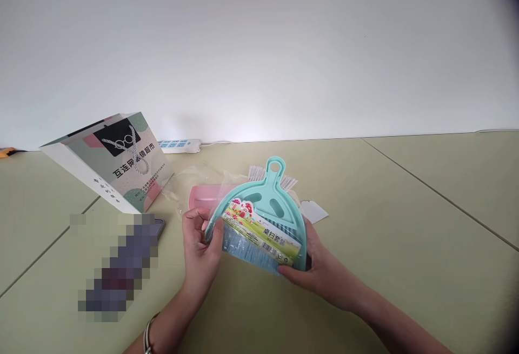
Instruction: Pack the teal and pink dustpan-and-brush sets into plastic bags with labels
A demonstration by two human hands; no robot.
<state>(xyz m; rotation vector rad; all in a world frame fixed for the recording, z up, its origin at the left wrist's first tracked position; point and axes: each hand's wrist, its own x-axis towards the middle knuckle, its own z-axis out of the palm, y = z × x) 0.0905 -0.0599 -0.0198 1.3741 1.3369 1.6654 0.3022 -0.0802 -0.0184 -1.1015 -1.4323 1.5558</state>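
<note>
A mint-green dustpan [279, 184] with a blue-bristled brush [247, 246] nested in it is held above the table, its loop handle pointing away from me. Clear plastic wrap and a printed label card [263, 232] with a mushroom picture cover its front. At the left edge, my left hand [203, 246] pinches the dustpan and its wrap. My right hand [320, 267] grips the right edge, thumb in front and fingers hidden behind. Beyond it lies a pink object [203, 194] in clear plastic, partly hidden. Pale bristles [257, 173] show behind the green dustpan.
At the left stands a paper gift bag [133, 175] with rope handles, leaning. A pixelated, phone-like object [125, 262] lies in front of it. A power strip [180, 146] sits along the white wall. A white piece of card [314, 212] lies right of the dustpan on the green table [405, 224].
</note>
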